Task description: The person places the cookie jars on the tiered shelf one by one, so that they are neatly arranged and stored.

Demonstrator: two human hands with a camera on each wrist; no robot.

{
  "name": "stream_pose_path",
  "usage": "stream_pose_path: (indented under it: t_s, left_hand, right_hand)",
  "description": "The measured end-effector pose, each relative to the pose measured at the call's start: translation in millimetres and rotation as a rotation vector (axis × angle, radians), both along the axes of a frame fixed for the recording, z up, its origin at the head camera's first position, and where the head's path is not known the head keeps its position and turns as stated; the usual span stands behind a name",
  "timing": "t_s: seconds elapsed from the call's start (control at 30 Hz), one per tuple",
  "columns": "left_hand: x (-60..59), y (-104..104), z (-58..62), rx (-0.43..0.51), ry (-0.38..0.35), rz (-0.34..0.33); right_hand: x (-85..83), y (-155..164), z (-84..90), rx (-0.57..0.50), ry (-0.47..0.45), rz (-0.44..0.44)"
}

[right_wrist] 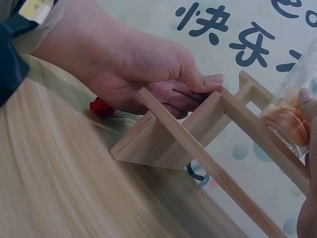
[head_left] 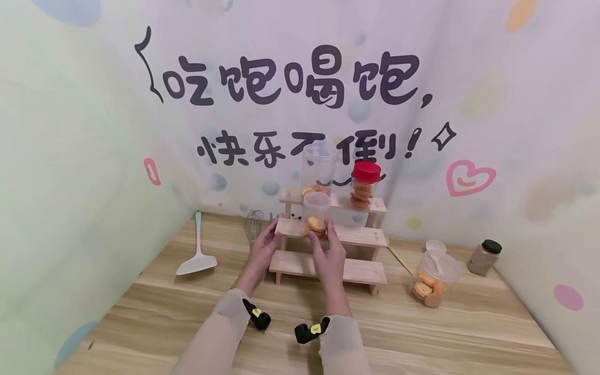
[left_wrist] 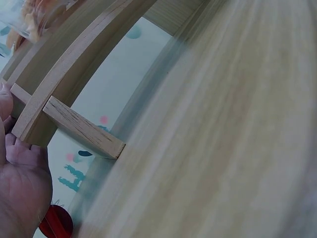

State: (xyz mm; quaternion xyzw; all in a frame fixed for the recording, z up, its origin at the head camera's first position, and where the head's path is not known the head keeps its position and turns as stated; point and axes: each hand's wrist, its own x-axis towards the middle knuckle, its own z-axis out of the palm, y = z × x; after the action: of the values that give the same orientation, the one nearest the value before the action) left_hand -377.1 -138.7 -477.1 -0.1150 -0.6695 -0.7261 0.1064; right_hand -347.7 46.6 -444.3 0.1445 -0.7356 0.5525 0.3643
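Observation:
A three-tier wooden step shelf [head_left: 361,235] stands in the middle of the table. My right hand [head_left: 324,240] grips a small clear jar with biscuits [head_left: 316,214] that stands on the middle tier. My left hand [head_left: 270,235] holds the shelf's left end. In the right wrist view the left hand [right_wrist: 198,89] has its thumb on the shelf's side frame [right_wrist: 168,144] and its fingers curled beneath, and the biscuit jar [right_wrist: 290,116] is at the right edge. The left wrist view shows my palm [left_wrist: 20,183] against the shelf's slats [left_wrist: 79,129].
On the top tier stand a tall clear jar [head_left: 319,165] and a red-lidded biscuit jar [head_left: 363,186]. On the wooden table [head_left: 187,317] lie a spatula [head_left: 197,256] and a whisk [head_left: 253,223] at the left. At the right stand another biscuit jar [head_left: 433,280] and a black-lidded jar [head_left: 485,257]. Walls close three sides.

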Motion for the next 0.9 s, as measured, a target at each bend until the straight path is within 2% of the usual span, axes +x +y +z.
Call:
stream_pose_path:
  t_s: [0.23, 0.53, 0.9]
  left_hand:
    - [0.4, 0.2, -0.3, -0.006, -0.008, -0.015]
    - [1.6, -4.1, 5.1, -0.036, -0.043, -0.02]
    - [1.1, -0.6, 0.4, 0.001, 0.001, -0.002]
  right_hand:
    - [0.2, 0.9, -3.7, -0.014, 0.002, -0.011]
    - [-1.6, -0.7, -4.0, -0.002, 0.026, -0.007]
    - [0.1, -0.2, -2.8, -0.038, 0.005, -0.011]
